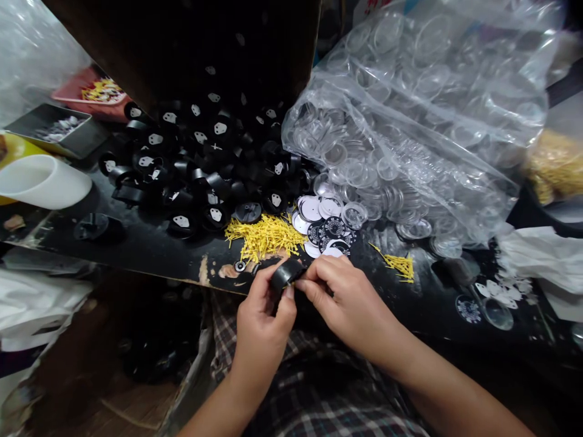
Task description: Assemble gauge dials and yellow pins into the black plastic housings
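Note:
My left hand (264, 318) is closed around a round black plastic housing (286, 274), held tilted over the table's front edge. The fingertips of my right hand (339, 288) are pinched together at the housing's right side; whatever they grip there is hidden. Just beyond my hands lies a heap of thin yellow plastic pointers (266, 235). Right of that heap are round dial discs (334, 227), some white side up and some showing black printed scales. A small ring-shaped part (239, 266) rests near my left hand.
Many black housings (200, 164) with white plates pile up at the back left. A plastic bag (410, 121) spills clear round covers on the right. A smaller group of yellow pointers (401, 266) lies right of my hands. A white cup (45, 181) and metal tray (57, 128) stand left.

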### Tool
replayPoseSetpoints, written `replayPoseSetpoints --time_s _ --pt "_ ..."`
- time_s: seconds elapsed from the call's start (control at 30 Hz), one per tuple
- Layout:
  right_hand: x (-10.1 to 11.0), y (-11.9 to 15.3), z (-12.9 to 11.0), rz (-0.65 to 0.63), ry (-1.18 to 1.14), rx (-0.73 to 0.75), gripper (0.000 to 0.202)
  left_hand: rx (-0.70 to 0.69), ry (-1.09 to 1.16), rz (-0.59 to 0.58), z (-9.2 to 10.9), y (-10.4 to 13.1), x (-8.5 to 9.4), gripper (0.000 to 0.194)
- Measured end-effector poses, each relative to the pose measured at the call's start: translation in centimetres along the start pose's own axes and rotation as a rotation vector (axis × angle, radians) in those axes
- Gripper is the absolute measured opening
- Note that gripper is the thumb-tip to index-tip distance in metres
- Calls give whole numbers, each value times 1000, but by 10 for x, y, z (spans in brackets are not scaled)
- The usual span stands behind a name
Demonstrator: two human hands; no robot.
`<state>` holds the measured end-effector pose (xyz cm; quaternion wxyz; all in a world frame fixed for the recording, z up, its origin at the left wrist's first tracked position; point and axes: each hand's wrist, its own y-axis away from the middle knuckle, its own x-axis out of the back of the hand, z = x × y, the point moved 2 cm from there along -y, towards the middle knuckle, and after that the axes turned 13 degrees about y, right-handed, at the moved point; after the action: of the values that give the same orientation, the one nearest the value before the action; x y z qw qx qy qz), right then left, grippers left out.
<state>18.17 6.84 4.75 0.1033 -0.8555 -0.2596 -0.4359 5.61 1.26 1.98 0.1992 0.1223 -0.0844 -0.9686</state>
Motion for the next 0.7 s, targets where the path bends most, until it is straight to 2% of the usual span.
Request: replayPoseSetpoints --time_s 0.13,0.23,0.33,0.4,0.53,0.63,0.7 --pt "-3 1 0 19 -32 -15 22 -11 -43 3 2 -1 4 23" --pt "0 -2 1 45 -23 22 24 119 101 -97 -2 -7 5 26" --pt "4 -5 2 114 62 138 6 266 300 -126 -7 -11 5 34" --pt "5 -7 2 154 173 211 11 290 344 -94 -10 -11 7 38" --pt "1 -11 1 183 376 278 15 284 279 -45 -19 -6 12 39" --pt "0 -14 -4 203 395 263 16 409 321 73 -28 0 13 37" --pt "0 -15 -7 194 335 201 11 469 356 116 -31 3 11 37"
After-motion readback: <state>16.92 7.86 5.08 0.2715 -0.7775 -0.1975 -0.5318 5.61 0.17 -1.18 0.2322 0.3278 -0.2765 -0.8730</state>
